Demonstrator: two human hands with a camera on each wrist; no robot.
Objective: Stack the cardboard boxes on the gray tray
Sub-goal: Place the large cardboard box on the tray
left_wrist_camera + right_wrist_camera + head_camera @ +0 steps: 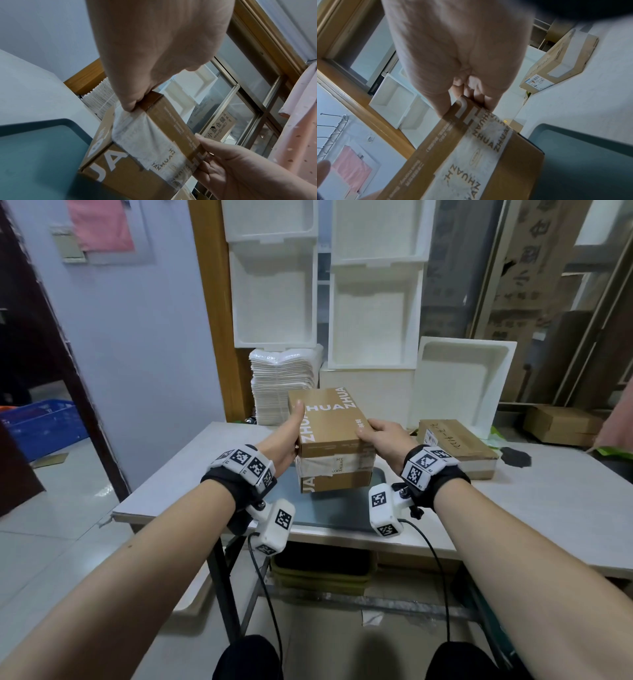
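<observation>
A brown cardboard box [329, 416] printed ZHUA sits squarely over a taped cardboard box [337, 479], which stands on the far part of the gray tray [318, 515]. I cannot tell whether the two boxes touch. My left hand [295, 428] grips the upper box's left end, thumb on its top. My right hand [371, 430] grips its near right corner. In the left wrist view, fingertips [130, 106] curl on the upper box's edge [171, 121] above the taped box [120, 162] and tray [34, 148]. The right wrist view shows my right hand's fingers [476, 94] on the same box.
The white table [513, 508] also carries a flat cardboard box [455, 443] on a white slab at the right and a black object [515, 457]. White foam containers [373, 313] and stacked white trays [274, 385] line the back. Another person's pink sleeve [616, 422] is at the right edge.
</observation>
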